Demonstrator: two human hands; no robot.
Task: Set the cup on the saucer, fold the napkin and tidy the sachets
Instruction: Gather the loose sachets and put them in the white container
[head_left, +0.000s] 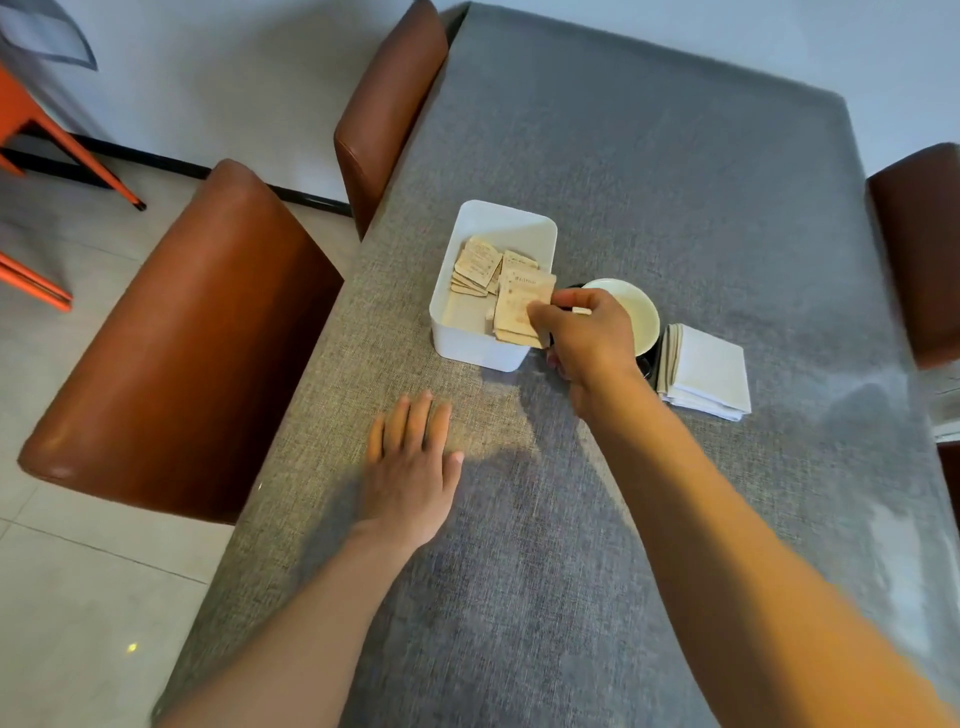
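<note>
A white rectangular box (491, 349) stands mid-table with several tan sachets (475, 267) lying inside it. My right hand (587, 338) pinches a small stack of tan sachets (519, 306) over the box's right rim. Just behind that hand sits a cream cup (636, 312) on a dark saucer (649, 364), both partly hidden by the hand. To their right lies a folded white napkin (709, 371). My left hand (413, 457) rests flat on the tablecloth in front of the box, fingers spread, holding nothing.
The table carries a grey woven cloth (597, 545). Brown leather chairs stand along the left edge (182, 343) (387, 98) and another at the right edge (919, 249). An orange chair (31, 135) stands on the tiled floor at far left.
</note>
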